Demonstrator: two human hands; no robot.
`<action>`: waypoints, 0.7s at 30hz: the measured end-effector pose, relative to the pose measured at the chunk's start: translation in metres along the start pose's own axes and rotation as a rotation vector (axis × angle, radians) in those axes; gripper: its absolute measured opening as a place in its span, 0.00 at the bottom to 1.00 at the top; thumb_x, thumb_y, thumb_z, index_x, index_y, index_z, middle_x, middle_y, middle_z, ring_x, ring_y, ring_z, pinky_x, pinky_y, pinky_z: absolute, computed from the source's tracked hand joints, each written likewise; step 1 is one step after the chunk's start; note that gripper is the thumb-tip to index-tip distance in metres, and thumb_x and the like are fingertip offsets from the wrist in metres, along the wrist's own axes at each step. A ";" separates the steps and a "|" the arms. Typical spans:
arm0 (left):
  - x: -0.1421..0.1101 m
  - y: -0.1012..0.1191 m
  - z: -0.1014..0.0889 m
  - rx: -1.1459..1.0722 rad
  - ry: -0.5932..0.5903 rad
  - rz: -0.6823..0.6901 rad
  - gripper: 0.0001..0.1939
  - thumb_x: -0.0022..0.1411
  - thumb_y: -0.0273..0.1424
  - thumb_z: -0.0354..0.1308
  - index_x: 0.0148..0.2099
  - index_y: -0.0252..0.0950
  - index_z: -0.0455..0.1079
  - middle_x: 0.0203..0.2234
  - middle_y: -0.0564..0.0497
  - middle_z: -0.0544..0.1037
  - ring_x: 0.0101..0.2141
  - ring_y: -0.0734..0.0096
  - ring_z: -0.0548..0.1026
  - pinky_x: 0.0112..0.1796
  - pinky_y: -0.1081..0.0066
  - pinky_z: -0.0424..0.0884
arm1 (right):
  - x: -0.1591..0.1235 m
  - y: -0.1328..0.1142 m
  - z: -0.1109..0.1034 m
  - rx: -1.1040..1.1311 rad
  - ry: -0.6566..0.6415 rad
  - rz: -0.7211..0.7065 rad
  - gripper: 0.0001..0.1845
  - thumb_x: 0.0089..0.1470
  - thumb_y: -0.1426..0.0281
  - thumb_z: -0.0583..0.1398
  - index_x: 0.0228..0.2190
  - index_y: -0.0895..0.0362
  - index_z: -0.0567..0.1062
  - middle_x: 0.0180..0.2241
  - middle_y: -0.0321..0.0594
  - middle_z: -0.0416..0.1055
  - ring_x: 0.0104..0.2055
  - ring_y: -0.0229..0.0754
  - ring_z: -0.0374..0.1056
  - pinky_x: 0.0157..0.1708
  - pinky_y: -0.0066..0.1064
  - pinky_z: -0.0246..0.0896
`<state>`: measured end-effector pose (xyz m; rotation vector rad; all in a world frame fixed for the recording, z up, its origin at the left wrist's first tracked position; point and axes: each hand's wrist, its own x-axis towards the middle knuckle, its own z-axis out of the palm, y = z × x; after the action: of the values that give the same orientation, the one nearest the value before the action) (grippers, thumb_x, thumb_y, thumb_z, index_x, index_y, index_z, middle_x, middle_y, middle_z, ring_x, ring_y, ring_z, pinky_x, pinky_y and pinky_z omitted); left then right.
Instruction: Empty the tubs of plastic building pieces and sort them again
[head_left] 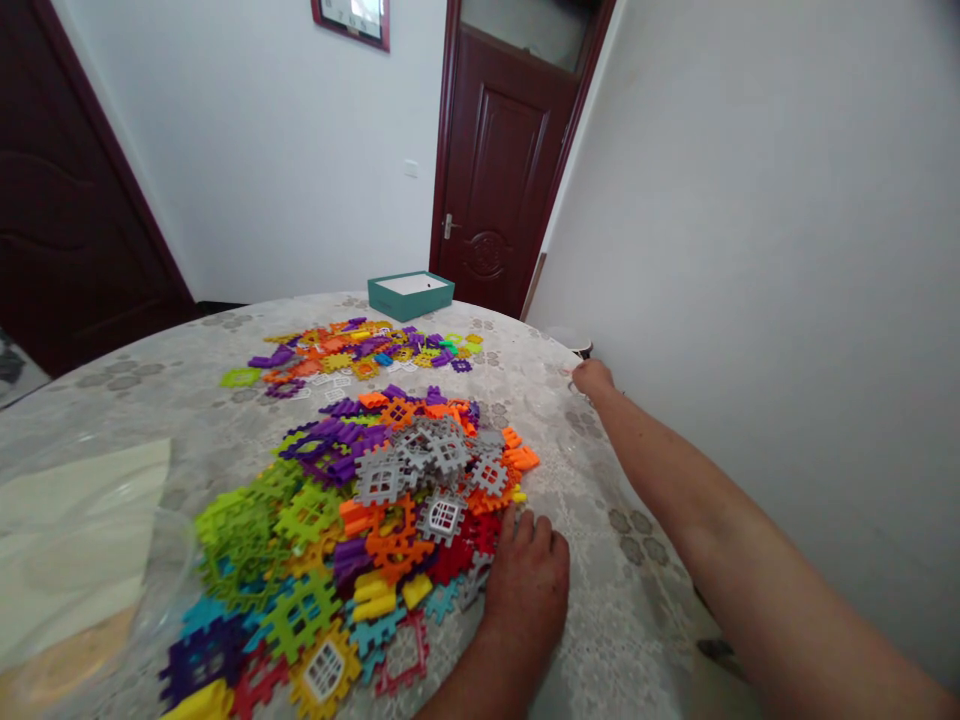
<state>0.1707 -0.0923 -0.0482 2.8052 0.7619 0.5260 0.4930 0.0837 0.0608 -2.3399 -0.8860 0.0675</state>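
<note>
A big heap of plastic building pieces (300, 510) lies on the table, in grey, orange, purple, lime green, red, blue and yellow. Many pieces are square with notched edges, and some carry white window grids. My left hand (529, 570) lies palm down at the heap's right side, fingers stretched out and touching the red pieces (461, 548). Farther off, my right hand (592, 378) reaches to the table's right edge. Its fingers look closed; what they hold, if anything, I cannot make out.
A smaller pile of mixed pieces (360, 350) sits behind the heap. Beyond it stands a green open box (411, 293) with a white inside. At left, a clear plastic container (169, 560) overlaps a cream sheet (82, 520). A patterned cloth (592, 620) covers the round table.
</note>
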 end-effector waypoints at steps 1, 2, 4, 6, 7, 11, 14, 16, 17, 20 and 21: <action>0.000 0.000 -0.001 0.003 0.004 0.001 0.12 0.71 0.27 0.54 0.50 0.33 0.77 0.49 0.39 0.78 0.57 0.51 0.71 0.66 0.42 0.56 | -0.001 0.000 -0.004 -0.037 -0.001 -0.011 0.08 0.53 0.76 0.67 0.37 0.60 0.83 0.45 0.60 0.80 0.56 0.60 0.75 0.52 0.42 0.71; 0.000 0.000 -0.002 0.009 0.008 0.005 0.12 0.71 0.27 0.54 0.50 0.34 0.77 0.48 0.40 0.78 0.56 0.51 0.71 0.65 0.42 0.57 | -0.003 -0.001 -0.010 -0.071 -0.001 -0.028 0.08 0.54 0.77 0.66 0.37 0.60 0.83 0.45 0.59 0.81 0.56 0.58 0.75 0.52 0.41 0.70; 0.001 0.000 -0.004 0.022 0.015 0.014 0.11 0.71 0.27 0.54 0.49 0.34 0.77 0.46 0.40 0.78 0.54 0.51 0.72 0.64 0.42 0.57 | -0.008 -0.001 -0.025 -0.126 0.001 -0.076 0.10 0.56 0.78 0.63 0.39 0.59 0.84 0.46 0.54 0.81 0.55 0.54 0.75 0.52 0.38 0.68; 0.002 0.000 -0.006 0.033 0.013 0.026 0.11 0.71 0.27 0.54 0.48 0.34 0.77 0.45 0.41 0.78 0.53 0.52 0.72 0.64 0.42 0.57 | -0.022 0.002 -0.043 -0.157 -0.006 -0.127 0.11 0.58 0.76 0.62 0.41 0.57 0.84 0.46 0.49 0.82 0.53 0.51 0.75 0.53 0.35 0.67; 0.002 0.000 -0.007 0.036 0.009 0.030 0.11 0.71 0.27 0.54 0.48 0.34 0.77 0.45 0.41 0.78 0.53 0.52 0.72 0.64 0.43 0.56 | -0.033 0.004 -0.053 -0.170 -0.011 -0.162 0.11 0.60 0.75 0.62 0.42 0.55 0.84 0.47 0.46 0.82 0.53 0.49 0.75 0.53 0.34 0.66; 0.003 0.002 -0.011 0.046 -0.005 0.031 0.11 0.71 0.27 0.54 0.48 0.33 0.77 0.46 0.41 0.78 0.53 0.52 0.72 0.65 0.44 0.55 | -0.104 0.027 -0.083 -0.304 -0.023 -0.508 0.14 0.64 0.67 0.60 0.48 0.55 0.82 0.50 0.47 0.80 0.53 0.50 0.72 0.58 0.37 0.62; 0.004 0.002 -0.013 0.062 -0.005 0.032 0.12 0.72 0.26 0.52 0.48 0.33 0.77 0.47 0.40 0.78 0.53 0.53 0.72 0.65 0.44 0.56 | -0.162 0.053 -0.083 -0.395 0.057 -0.695 0.17 0.65 0.63 0.60 0.50 0.56 0.80 0.52 0.52 0.76 0.57 0.56 0.67 0.62 0.45 0.58; 0.004 0.002 -0.012 0.076 -0.009 0.038 0.12 0.72 0.27 0.52 0.48 0.34 0.77 0.47 0.40 0.78 0.53 0.53 0.72 0.64 0.44 0.56 | -0.189 0.068 -0.073 -0.408 0.113 -0.717 0.16 0.64 0.63 0.61 0.50 0.56 0.80 0.52 0.54 0.75 0.58 0.58 0.65 0.60 0.47 0.59; 0.004 0.002 -0.012 0.083 -0.013 0.042 0.12 0.72 0.27 0.52 0.49 0.34 0.77 0.47 0.40 0.78 0.54 0.53 0.72 0.64 0.44 0.56 | -0.197 0.073 -0.067 -0.409 0.131 -0.722 0.16 0.64 0.64 0.61 0.50 0.56 0.80 0.52 0.54 0.75 0.58 0.58 0.65 0.59 0.47 0.59; 0.003 0.000 -0.012 0.102 -0.020 0.052 0.12 0.71 0.26 0.53 0.50 0.34 0.76 0.49 0.40 0.78 0.55 0.54 0.71 0.65 0.44 0.55 | -0.204 0.079 -0.049 -0.421 0.161 -0.734 0.15 0.63 0.66 0.62 0.50 0.55 0.79 0.53 0.54 0.74 0.59 0.59 0.64 0.59 0.48 0.59; 0.003 0.000 -0.013 0.108 -0.020 0.054 0.12 0.71 0.26 0.53 0.51 0.35 0.76 0.49 0.41 0.78 0.55 0.54 0.71 0.65 0.44 0.55 | -0.203 0.078 -0.046 -0.427 0.170 -0.732 0.15 0.62 0.67 0.62 0.49 0.56 0.79 0.53 0.55 0.74 0.59 0.59 0.63 0.60 0.49 0.59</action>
<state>0.1678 -0.0895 -0.0360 2.9333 0.7329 0.4781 0.3932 -0.1109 0.0189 -2.1804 -1.7332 -0.6669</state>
